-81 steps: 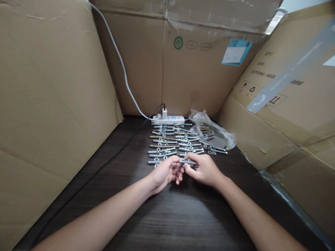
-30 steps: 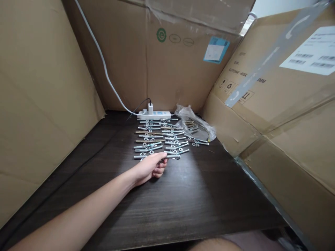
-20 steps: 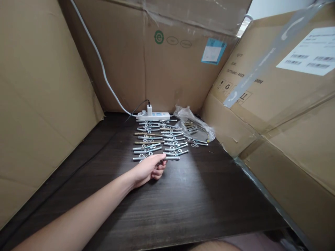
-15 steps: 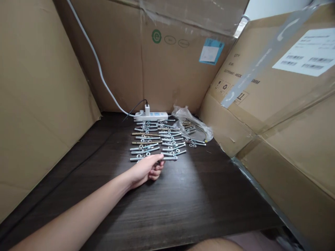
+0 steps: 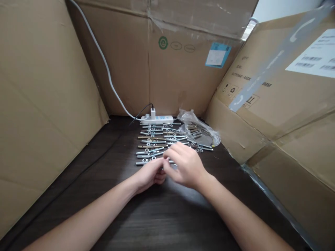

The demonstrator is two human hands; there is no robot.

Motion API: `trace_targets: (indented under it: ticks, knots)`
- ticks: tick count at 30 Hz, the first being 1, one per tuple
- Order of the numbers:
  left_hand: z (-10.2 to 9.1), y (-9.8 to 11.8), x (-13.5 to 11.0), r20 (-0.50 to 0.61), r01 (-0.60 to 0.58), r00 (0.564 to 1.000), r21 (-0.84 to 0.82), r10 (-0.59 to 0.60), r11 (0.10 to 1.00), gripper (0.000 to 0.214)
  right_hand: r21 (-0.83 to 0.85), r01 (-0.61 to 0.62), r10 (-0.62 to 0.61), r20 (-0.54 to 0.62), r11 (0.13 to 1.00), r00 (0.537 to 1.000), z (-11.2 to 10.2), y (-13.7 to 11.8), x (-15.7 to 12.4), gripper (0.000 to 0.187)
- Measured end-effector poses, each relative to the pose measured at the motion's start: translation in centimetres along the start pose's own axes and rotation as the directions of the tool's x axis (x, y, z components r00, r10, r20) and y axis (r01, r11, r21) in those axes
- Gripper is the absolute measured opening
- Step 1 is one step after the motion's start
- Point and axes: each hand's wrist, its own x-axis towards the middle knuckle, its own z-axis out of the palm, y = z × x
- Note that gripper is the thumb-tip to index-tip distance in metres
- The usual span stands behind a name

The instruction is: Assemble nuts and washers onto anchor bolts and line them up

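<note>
My left hand (image 5: 149, 176) is closed, its thumb and fingers pinched on a silver bolt (image 5: 171, 162) low over the near end of the laid-out hardware. Most of that bolt is hidden behind my fingers. My right hand (image 5: 187, 165) meets it from the right, with curled fingertips touching the left fingertips; what they grip is hidden. Just beyond both hands lie rows of metal bolts and sleeves (image 5: 150, 156), silver and some brass-coloured. Small washers (image 5: 149, 160) and rings sit among them. A silver rod (image 5: 141, 163) lies beside my left hand.
At the back stands a white power strip (image 5: 159, 119) with a plug and cables. A clear plastic bag (image 5: 193, 120) with more bolts lies to its right. Cardboard walls (image 5: 125, 62) enclose the dark table (image 5: 146, 216) on three sides. A black cable (image 5: 78, 170) runs along the left.
My right hand has come in from the right and joined my left hand at the bolt. My left hand keeps its pinch. The camera view has shifted slightly.
</note>
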Motion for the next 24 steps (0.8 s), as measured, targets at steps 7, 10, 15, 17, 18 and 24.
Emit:
trace_targets:
  ticks: [7, 10, 15, 17, 18, 24]
  knots:
    - [-0.9, -0.1, 0.2, 0.209, 0.058, 0.976, -0.011, -0.054, 0.998, 0.029, 0.143, -0.163, 0.137, 0.178, 0.976, 0.975, 2.0, 3.6, -3.0, 0.02]
    - [-1.0, 0.0, 0.2, 0.238, 0.089, 0.967, 0.008, -0.089, 0.996, 0.03, 0.196, -0.227, 0.177, 0.242, 0.954, 0.954, 2.5, 3.3, -3.3, 0.02]
    - [-1.0, 0.2, 0.2, 0.27, 0.16, 0.952, -0.033, -0.145, 0.987, 0.029, 0.245, -0.264, 0.21, 0.224, 0.933, 0.952, 2.2, 3.3, -3.3, 0.017]
    - [-1.0, 0.2, 0.2, 0.265, 0.157, 0.954, -0.052, -0.138, 0.986, 0.029, 0.257, -0.248, 0.2, 0.198, 0.934, 0.96, 2.1, 3.4, -3.3, 0.019]
    - [-1.0, 0.2, 0.3, 0.261, 0.151, 0.956, -0.06, -0.13, 0.987, 0.029, 0.26, -0.242, 0.196, 0.189, 0.935, 0.962, 2.0, 3.4, -3.3, 0.02]
    - [-1.0, 0.2, 0.3, 0.245, 0.143, 0.962, -0.084, -0.119, 0.986, 0.026, 0.288, -0.216, 0.174, 0.164, 0.933, 0.971, 1.9, 3.6, -3.4, 0.023]
